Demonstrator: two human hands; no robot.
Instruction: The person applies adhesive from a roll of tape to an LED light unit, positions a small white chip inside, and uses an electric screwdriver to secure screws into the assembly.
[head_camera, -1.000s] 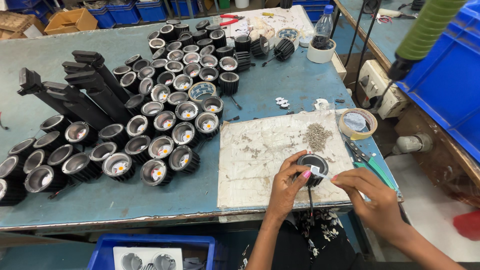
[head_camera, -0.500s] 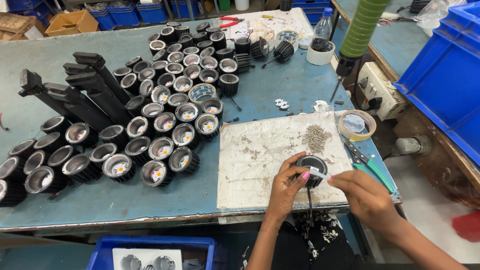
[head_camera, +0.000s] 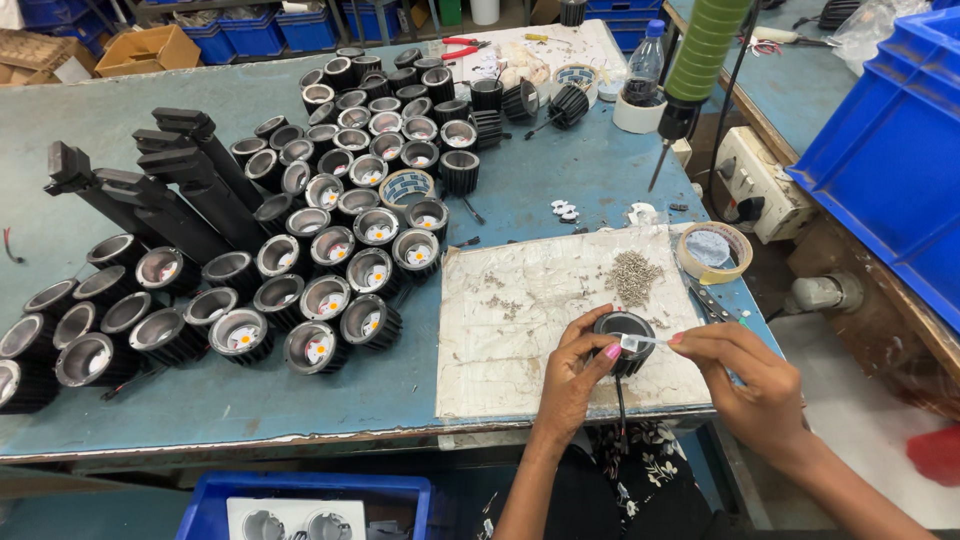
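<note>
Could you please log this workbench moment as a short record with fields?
Left hand: the left hand steadies a black round lamp housing on a worn white sheet.
Right hand: the right hand pinches a small clear piece over the housing's opening.
Loose parts: a pile of small screws lies on the sheet beyond the housing.
Nearby: a tape roll sits to the right.
Stock: many lamp housings fill the blue table to the left.

Lamp housing (head_camera: 625, 340) on mat (head_camera: 520, 330), screw pile (head_camera: 634, 275) behind, tape roll (head_camera: 714, 252) right.
</note>
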